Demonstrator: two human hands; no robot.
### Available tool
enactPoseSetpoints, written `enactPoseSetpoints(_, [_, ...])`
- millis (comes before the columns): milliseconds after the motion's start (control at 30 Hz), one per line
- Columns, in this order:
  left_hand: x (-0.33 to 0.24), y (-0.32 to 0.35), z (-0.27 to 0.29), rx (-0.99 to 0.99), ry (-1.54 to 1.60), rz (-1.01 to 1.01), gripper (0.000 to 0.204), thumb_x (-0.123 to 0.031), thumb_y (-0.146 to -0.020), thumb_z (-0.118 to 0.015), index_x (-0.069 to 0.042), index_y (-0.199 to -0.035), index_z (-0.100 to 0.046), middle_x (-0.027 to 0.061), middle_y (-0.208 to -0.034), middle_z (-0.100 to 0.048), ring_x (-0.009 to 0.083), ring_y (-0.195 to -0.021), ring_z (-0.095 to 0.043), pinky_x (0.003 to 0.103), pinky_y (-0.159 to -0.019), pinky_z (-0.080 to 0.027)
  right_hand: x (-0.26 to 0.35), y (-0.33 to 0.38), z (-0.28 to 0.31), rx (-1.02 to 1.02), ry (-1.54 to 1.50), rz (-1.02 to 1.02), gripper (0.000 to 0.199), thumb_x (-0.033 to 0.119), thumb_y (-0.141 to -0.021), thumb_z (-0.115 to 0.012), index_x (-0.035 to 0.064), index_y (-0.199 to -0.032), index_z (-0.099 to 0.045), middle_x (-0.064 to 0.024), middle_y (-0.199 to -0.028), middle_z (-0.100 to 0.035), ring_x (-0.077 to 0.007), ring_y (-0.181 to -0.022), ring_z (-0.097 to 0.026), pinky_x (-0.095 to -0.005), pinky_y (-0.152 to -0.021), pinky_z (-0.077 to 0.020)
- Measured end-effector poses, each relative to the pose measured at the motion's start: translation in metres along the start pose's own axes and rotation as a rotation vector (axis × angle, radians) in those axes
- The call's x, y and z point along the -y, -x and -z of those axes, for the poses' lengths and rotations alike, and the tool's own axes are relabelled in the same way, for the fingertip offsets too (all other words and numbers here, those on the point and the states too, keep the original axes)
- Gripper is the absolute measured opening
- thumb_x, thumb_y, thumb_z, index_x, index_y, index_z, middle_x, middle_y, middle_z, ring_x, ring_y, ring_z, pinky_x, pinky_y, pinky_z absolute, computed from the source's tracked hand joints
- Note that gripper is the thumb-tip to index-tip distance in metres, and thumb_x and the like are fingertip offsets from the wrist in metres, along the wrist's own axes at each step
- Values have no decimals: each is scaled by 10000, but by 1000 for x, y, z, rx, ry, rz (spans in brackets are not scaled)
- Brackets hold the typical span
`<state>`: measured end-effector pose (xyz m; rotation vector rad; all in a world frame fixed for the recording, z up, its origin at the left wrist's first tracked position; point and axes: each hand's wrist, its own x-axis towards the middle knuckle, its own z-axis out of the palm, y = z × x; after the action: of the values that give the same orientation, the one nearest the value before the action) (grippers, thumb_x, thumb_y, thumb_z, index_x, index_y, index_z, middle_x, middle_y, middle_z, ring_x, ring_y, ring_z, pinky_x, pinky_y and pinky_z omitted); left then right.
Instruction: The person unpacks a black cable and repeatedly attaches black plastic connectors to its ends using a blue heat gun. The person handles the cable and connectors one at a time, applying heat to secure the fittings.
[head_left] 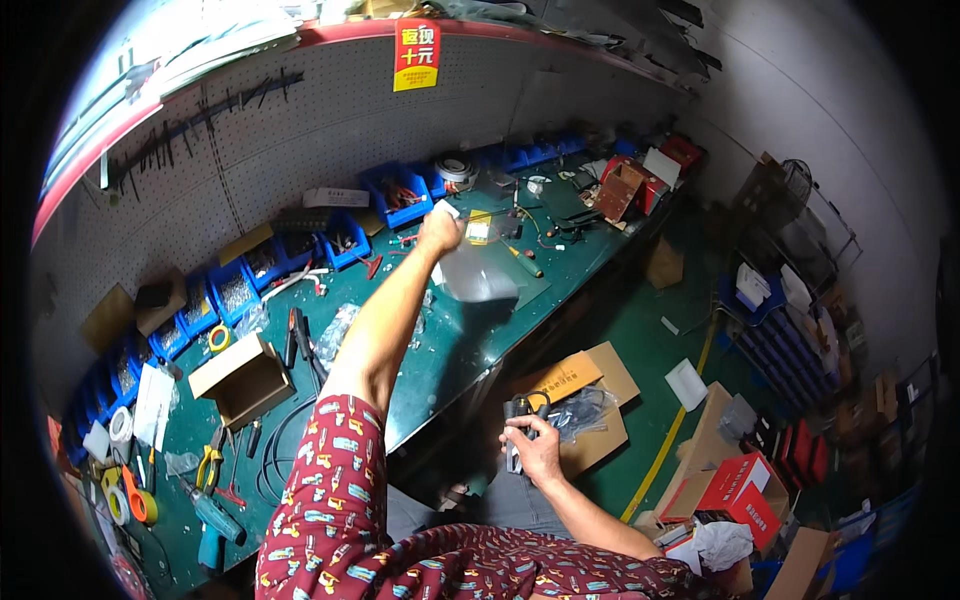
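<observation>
My left hand (440,232) reaches far over the green workbench (450,345), its fingers closed on a translucent plastic bag (478,276). The bag spreads out to the right of the wrist, and a small white piece shows at the fingertips. Low over my lap, my right hand (535,450) grips a dark handheld device with a black cable (515,410); its exact kind is unclear. Just beyond that hand, an open cardboard box (605,440) holds dark items in clear plastic. A green-handled screwdriver (526,263) lies right of the bag.
Blue parts bins (395,195) line the pegboard wall. On the bench's left side are an open brown box (242,380), pliers (210,460), a teal power screwdriver (215,515) and orange scissors (140,495). A red carton (740,500) stands at the right.
</observation>
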<state>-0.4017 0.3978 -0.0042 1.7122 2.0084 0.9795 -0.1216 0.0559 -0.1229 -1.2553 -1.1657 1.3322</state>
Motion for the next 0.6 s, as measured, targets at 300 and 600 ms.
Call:
enactPoseSetpoints(300, [-37, -50, 161, -498, 249, -283, 311, -244, -923, -600, 51, -891, -692, 184, -783, -704, 211, -718, -670, 377, -694, -520, -9, -8, -3, -26, -93, -54, 114, 12, -898, -717, -17, -1007, -700, -73, -879, -700, -146, -757, -711, -289, -612, -614])
enactPoseSetpoints(600, [22, 231, 152, -128, 1121, -82, 198, -158, -854, -737, -59, -841, -567, 39, -769, -616, 133, -657, -574, 298, -663, -523, 41, -39, -54, 224, -268, -82, 200, 9, -926, -649, -51, -1116, -659, -123, -909, -694, -181, -758, -710, -313, -630, -605])
